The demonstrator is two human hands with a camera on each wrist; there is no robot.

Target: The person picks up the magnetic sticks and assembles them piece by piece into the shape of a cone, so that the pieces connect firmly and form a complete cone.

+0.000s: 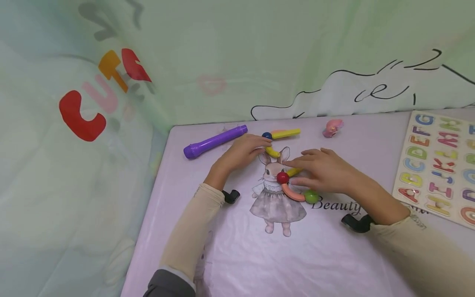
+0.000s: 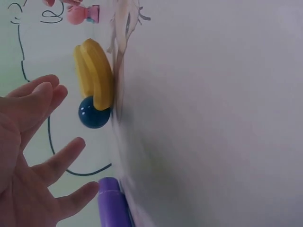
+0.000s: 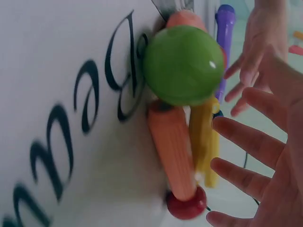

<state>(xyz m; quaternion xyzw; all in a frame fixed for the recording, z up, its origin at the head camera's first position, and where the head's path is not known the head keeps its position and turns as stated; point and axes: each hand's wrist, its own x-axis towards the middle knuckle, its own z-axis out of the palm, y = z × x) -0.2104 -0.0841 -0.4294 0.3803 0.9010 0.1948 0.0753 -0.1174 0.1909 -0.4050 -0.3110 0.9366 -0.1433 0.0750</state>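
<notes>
My left hand (image 1: 245, 150) hovers by a blue ball (image 1: 267, 135) and a curved yellow stick (image 1: 272, 152); in the left wrist view its fingers are spread and hold nothing. A straight yellow stick (image 1: 287, 133) runs right from the blue ball. My right hand (image 1: 326, 171), fingers extended, is over a second cluster: a red ball (image 1: 283, 177), a yellow stick (image 1: 295, 171), a curved orange stick (image 1: 292, 194) and a green ball (image 1: 311, 196). In the right wrist view the orange stick (image 3: 171, 149) appears close below the green ball (image 3: 183, 65). Whether the right fingertips touch the cluster is unclear.
A purple tube (image 1: 215, 142) lies at the back left. Behind the right hand is a small pink toy (image 1: 332, 128). An alphabet puzzle board (image 1: 423, 163) sits at the right. Printed curtains (image 1: 237, 62) border the table (image 1: 245, 255) at the back and left.
</notes>
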